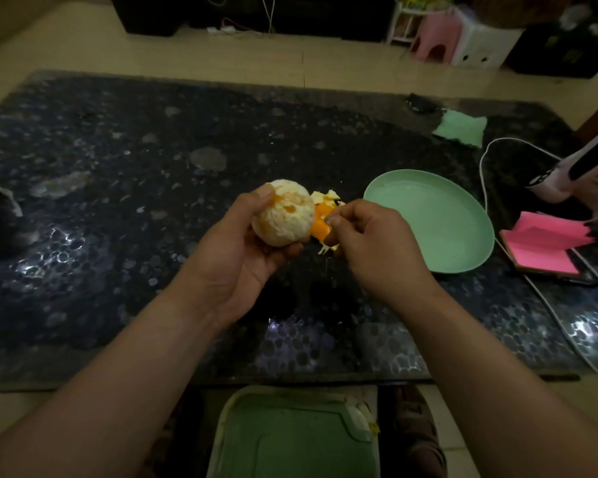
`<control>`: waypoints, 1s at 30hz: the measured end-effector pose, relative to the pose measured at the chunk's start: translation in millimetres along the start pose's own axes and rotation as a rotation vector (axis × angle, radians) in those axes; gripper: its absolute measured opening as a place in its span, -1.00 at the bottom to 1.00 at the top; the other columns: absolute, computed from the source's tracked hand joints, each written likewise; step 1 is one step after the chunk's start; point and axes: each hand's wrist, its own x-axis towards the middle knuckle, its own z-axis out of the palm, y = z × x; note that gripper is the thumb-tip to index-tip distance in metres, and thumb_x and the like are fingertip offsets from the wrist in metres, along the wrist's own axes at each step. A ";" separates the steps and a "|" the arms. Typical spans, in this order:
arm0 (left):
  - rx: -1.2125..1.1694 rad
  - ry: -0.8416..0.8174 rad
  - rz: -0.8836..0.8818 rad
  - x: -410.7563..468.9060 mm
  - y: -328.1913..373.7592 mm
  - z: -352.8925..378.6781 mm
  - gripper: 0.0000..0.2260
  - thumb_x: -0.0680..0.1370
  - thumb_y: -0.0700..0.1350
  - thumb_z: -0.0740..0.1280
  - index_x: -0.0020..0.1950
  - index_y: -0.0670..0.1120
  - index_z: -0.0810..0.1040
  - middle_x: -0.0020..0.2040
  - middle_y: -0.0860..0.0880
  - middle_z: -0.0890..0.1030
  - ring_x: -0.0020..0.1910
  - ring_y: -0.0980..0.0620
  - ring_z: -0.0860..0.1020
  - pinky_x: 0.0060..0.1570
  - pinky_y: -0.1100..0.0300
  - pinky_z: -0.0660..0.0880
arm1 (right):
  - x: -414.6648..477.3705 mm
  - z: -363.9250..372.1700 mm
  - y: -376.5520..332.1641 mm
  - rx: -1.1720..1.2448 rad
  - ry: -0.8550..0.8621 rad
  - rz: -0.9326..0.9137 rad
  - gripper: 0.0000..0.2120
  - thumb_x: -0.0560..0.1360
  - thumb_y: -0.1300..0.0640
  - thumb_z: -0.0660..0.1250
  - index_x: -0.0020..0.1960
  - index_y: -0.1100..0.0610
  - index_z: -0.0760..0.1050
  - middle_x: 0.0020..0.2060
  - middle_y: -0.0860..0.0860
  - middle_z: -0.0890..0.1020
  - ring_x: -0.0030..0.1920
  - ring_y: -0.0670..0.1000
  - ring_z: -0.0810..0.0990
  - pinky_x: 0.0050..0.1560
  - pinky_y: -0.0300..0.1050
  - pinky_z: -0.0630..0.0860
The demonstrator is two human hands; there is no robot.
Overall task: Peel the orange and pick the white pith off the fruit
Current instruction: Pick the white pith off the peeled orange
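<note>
The orange [283, 215] is mostly bare of rind and coated in pale pith, with a few orange patches showing through. My left hand [242, 250] cups it from below and the left, thumb on top. My right hand [366, 243] sits just right of the fruit, fingers pinched on a strip of orange peel [320, 225] still joined to the fruit's right side. More torn peel [325, 196] shows behind the fingers. Both hands hover above the dark table.
A green plate [463, 243] lies right of my hands on the dark patterned table [118, 201]. Farther right are pink sticky notes [546, 243], a white cable [484, 174] and a green cloth [461, 127]. A green bin [290, 439] stands below the table's front edge.
</note>
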 end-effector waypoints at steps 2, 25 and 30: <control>-0.017 0.031 -0.015 2.1 -1.9 -0.9 -0.64 0.62 0.01 0.35 0.33 -0.15 0.62 0.26 -0.18 0.70 0.16 -0.14 0.64 -0.05 0.15 0.67 | 4.5 4.9 10.7 -0.145 -0.052 0.028 -0.84 0.66 0.13 0.29 0.13 -0.01 0.64 -0.10 -0.07 0.73 -0.12 -0.07 0.69 -0.05 -0.08 0.61; 0.200 0.118 0.127 10.4 -18.8 -2.5 -0.38 0.34 -0.07 0.58 0.35 -0.13 0.47 0.17 -0.11 0.74 0.14 -0.07 0.73 0.14 0.04 0.67 | -24.2 -3.0 -22.4 -0.051 -0.026 -0.089 -0.90 0.60 -0.08 0.44 -0.05 -0.09 0.59 -0.26 -0.18 0.65 -0.19 -0.22 0.62 -0.25 -0.37 0.48; 0.353 0.125 0.218 10.3 -22.5 -3.9 -0.51 0.49 -0.17 0.58 0.34 -0.09 0.46 0.19 -0.07 0.72 0.16 -0.03 0.72 0.08 0.13 0.64 | -23.8 -3.7 -22.7 -0.065 -0.026 -0.083 -0.87 0.61 -0.05 0.43 -0.09 -0.05 0.60 -0.31 -0.15 0.65 -0.24 -0.18 0.62 -0.31 -0.34 0.46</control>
